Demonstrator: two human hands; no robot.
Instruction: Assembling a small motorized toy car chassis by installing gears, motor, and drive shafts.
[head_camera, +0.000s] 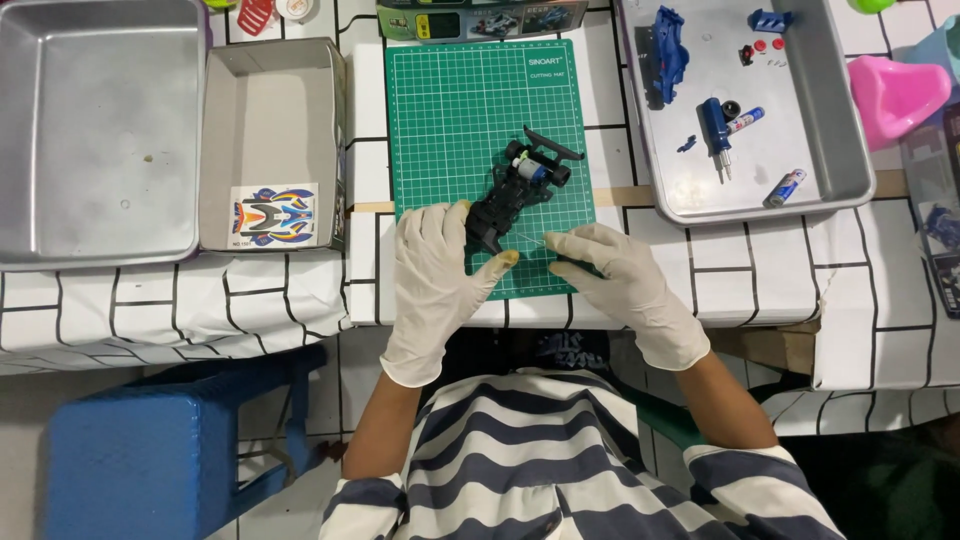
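Note:
A black toy car chassis (518, 190) with a small motor and a rear wing lies on a green cutting mat (450, 110). My left hand (435, 270), in a white glove, holds the chassis's near end with its fingers and thumb. My right hand (620, 275), also gloved, rests on the mat's near right corner. Its fingertips pinch a thin, small part next to the chassis; what that part is cannot be made out.
A metal tray (800, 195) at the right holds blue car parts, a screwdriver and batteries. At the left stand an empty metal tray (100, 130) and an open box (270, 110) with a sticker sheet. A blue stool (160, 460) stands below left. Pink plastic item (895, 90) at far right.

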